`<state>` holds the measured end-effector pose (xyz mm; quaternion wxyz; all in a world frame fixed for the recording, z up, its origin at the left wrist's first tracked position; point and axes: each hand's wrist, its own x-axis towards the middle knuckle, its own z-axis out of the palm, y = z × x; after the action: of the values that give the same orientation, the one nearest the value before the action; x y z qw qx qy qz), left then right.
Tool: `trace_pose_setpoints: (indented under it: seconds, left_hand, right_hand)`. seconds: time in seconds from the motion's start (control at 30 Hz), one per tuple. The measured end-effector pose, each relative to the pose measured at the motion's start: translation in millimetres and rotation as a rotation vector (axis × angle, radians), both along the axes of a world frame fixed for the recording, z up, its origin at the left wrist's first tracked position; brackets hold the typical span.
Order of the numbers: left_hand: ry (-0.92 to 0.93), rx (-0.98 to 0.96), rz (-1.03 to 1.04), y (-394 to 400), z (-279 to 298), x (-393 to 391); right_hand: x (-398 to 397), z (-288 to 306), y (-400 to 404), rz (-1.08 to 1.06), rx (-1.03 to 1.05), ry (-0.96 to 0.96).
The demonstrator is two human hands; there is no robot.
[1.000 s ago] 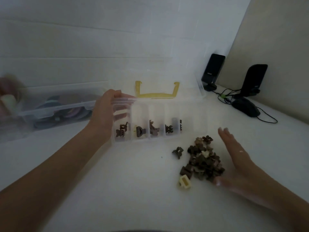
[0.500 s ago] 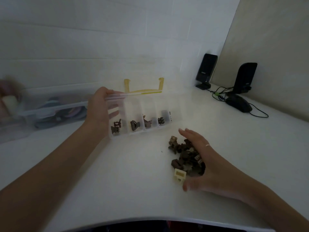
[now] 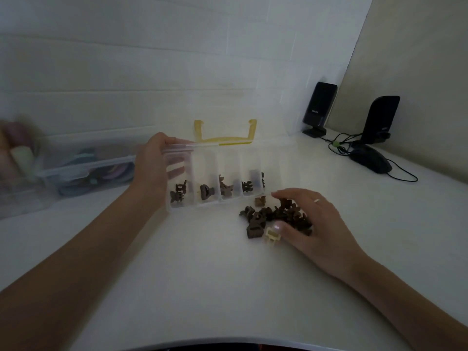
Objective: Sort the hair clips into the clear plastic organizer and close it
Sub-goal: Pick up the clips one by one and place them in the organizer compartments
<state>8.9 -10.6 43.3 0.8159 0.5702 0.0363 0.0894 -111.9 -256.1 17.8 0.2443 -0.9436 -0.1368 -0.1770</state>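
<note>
A clear plastic organizer (image 3: 229,158) with a yellow handle (image 3: 225,139) stands open on the white table, tilted up toward me. Several of its compartments hold small brown hair clips (image 3: 206,191). My left hand (image 3: 152,168) grips the organizer's left end. A pile of brown hair clips (image 3: 268,215) lies just right of and in front of the organizer, with one cream clip (image 3: 272,235) at its near edge. My right hand (image 3: 311,224) rests over the pile's right side, fingers curled onto the clips, thumb beside the cream one.
A larger clear storage box (image 3: 83,171) with coloured items sits at the left. Two black speakers (image 3: 319,107) (image 3: 381,119), a black mouse (image 3: 371,160) and cables lie at the back right corner. A white wall runs behind.
My right hand went from flat and open beside the pile to curled over it, sliding the clips closer to the organizer. My left hand kept its hold on the organizer.
</note>
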Motion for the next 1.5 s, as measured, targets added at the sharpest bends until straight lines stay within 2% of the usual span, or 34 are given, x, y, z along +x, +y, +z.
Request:
trace_pose_setpoints:
  seconds: [0.13, 0.3, 0.47, 0.67, 1.13, 1.37, 1.5]
  left_hand:
    - [-0.02, 0.002, -0.011, 0.3, -1.8, 1.7]
    - [-0.031, 0.011, -0.016, 2.0, -3.5, 4.2]
    - [-0.046, 0.008, -0.032, 3.0, -5.3, 6.0]
    - [-0.038, 0.018, -0.041, 4.2, -7.2, 8.6]
    - [-0.012, 0.021, -0.06, 4.9, -6.2, 8.8]
    - [-0.052, 0.033, -0.073, 4.4, -6.8, 7.6]
    - [-0.07, 0.033, -0.055, 3.2, -6.0, 6.0]
  right_hand:
    - [0.5, -2.0, -13.0, -0.07, -0.019, -0.045]
    - [4.4, -3.2, -11.1, -0.06, -0.016, -0.091]
    - [3.6, 0.4, -6.3, -0.019, 0.005, -0.044]
    - [0.6, -0.1, -4.0, 0.05, 0.187, -0.053]
    - [0.3, 4.4, -0.3, 0.144, 0.429, -0.082]
    - [4.7, 5.4, -3.0, 0.167, 0.406, -0.058]
    - [15.1, 18.2, -1.8, 0.181, 0.372, -0.123]
